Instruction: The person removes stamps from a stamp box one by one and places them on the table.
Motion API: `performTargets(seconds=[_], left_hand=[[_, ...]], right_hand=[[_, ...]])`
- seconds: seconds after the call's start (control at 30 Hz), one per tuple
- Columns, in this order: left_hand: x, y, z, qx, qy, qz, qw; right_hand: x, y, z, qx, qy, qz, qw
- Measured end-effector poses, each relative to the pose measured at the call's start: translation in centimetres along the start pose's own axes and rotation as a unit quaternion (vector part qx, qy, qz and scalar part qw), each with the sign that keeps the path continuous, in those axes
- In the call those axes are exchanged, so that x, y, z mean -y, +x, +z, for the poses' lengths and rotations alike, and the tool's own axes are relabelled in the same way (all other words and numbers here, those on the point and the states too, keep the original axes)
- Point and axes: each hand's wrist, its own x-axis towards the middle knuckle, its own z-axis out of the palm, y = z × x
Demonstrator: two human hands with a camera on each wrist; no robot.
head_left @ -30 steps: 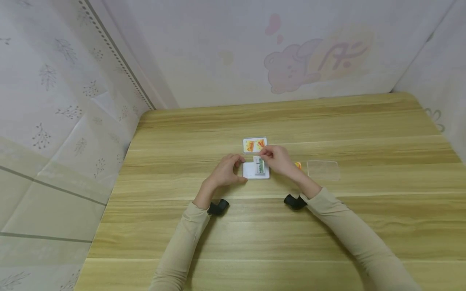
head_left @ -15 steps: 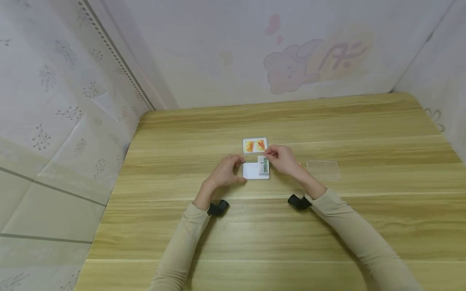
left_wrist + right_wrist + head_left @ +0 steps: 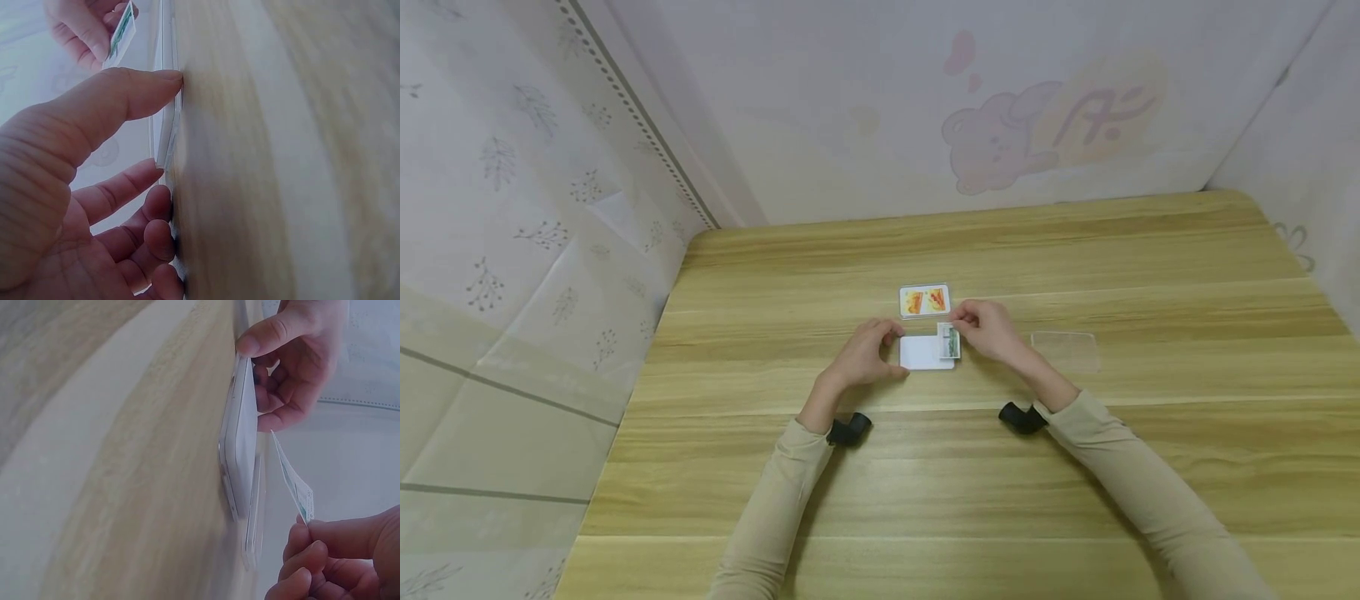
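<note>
The small picture card (image 3: 949, 342) hangs at the left of the right hand (image 3: 988, 329), its upper right corner pinched between thumb and finger; its long side runs towards the person, across the longer line of the white box (image 3: 917, 353); it stands clear above the box's right end; the left hand (image 3: 863, 354), farther from the card, holds the box's left end between thumb and fingers on the desk (image 3: 925, 475); against half a second ago, card and right hand sit farther right, the card now overhanging the box's edge; the left hand and box stay put.
</note>
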Motion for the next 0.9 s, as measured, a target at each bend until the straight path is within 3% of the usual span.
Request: performTargets(seconds=[0.1,0.2,0.37,0.9], left_hand=[[-0.1,-0.1,0.0,-0.002,-0.004,-0.004,1.0],[-1.2,-0.3,-0.5,0.007,-0.01,-0.028,0.9995],[-2.0,-0.5,-0.8,0.017,0.012,-0.043,0.9988],[-2.0,-0.5,-0.9,0.019,0.011,-0.036,0.9991]], right_hand=[[-0.1,0.0,0.0,0.0,0.002,0.004,1.0],[-0.1,0.0,-0.1,0.001,0.003,0.008,1.0],[0.1,-0.1,-0.4,0.001,0.004,0.013,0.9999],[-1.0,-0.4,-1.2,-0.01,0.001,0.011,0.9999]])
